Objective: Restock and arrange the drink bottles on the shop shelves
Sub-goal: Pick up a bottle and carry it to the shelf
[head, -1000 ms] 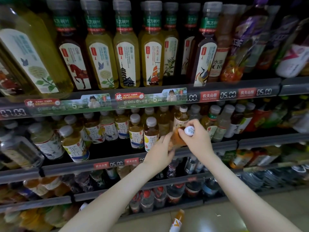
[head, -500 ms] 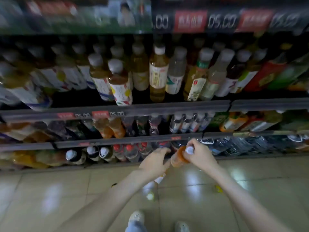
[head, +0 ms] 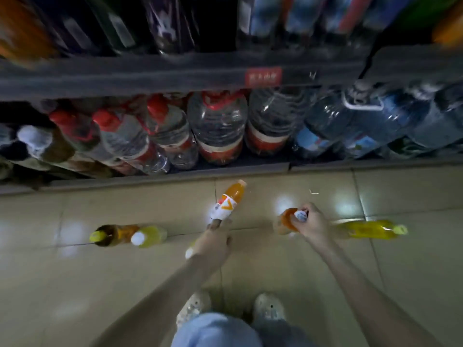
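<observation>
I am looking down at the tiled floor in front of the bottom shelf (head: 225, 172). My right hand (head: 312, 221) grips a small orange drink bottle (head: 286, 220) by its white-capped neck, low over the floor. My left hand (head: 215, 237) reaches forward and its fingers curl around the lower end of an orange bottle with a white label (head: 226, 205), whose cap points toward the shelf. A white cap (head: 189, 252) shows just beneath my left wrist.
More bottles are on the floor: a brown one with a yellow cap (head: 110, 235), a yellow one with a white cap (head: 150, 236) and a long yellow one (head: 370, 229) at right. Large water bottles (head: 218, 126) fill the bottom shelf. My shoes (head: 269, 309) are below.
The view has dropped from the middle shelves to the floor. Both hands came down; the right still holds the orange bottle, and the left left it for a bottle on the floor.
</observation>
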The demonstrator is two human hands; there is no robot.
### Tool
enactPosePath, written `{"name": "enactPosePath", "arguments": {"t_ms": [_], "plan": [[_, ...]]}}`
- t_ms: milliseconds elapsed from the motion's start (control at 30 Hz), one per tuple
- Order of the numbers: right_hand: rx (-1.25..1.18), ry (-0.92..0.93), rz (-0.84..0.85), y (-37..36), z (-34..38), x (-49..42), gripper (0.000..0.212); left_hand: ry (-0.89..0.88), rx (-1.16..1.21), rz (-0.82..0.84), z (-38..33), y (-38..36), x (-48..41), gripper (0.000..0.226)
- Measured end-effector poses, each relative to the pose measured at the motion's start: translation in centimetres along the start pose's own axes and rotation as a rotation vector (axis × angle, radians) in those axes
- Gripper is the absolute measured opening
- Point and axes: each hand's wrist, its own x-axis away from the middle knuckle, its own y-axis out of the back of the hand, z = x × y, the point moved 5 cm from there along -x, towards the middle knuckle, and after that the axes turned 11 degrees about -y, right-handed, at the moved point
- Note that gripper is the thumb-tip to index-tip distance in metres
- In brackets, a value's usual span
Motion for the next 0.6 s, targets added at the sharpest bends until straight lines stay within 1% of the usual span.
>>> {"name": "enactPosePath", "arguments": {"t_ms": [67, 133, 267, 300, 367, 433, 500, 533, 600], "plan": [[-0.051, -0.005, 0.001, -2.2, -2.4, -3.1, 0.019, -0.016, -0.056, -0.031, 1.2, -2.1, -4.3, 0.045], [-0.097, 0.03, 0.003, -4.0, -4.2, -5.5, 0.019, -0.012, -0.087, -0.059, 2.2, -3.9, -8.6, 0.046], [-0.169, 0.096, -0.072, -4.8, -5.4, -8.6, 0.018, 0.019, -0.146, -0.06, 3.9, -7.7, -16.0, 0.045], [-0.154, 0.136, -0.069, -4.9, -5.4, -9.0, 0.02, 0.029, -0.163, -0.059, 4.2, -8.6, -17.3, 0.048], [-0.083, 0.201, -0.038, -5.2, -5.5, -9.6, 0.022, 0.051, -0.213, -0.008, 4.2, -10.1, -19.6, 0.062], [-0.003, 0.222, -0.038, -5.3, -5.7, -9.9, 0.022, 0.11, -0.335, 0.019, 4.0, -10.8, -21.4, 0.076], [0.089, 0.248, -0.065, -5.2, -5.9, -10.0, 0.023, 0.184, -0.388, -0.046, 4.4, -10.7, -22.6, 0.084], [0.13, 0.263, -0.085, -5.0, -6.0, -10.1, 0.027, 0.22, -0.386, -0.079, 4.8, -10.5, -22.9, 0.084], [0.195, 0.316, -0.144, -4.6, -5.9, -10.0, 0.044, 0.281, -0.386, -0.107, 6.1, -10.0, -23.1, 0.077]]}}
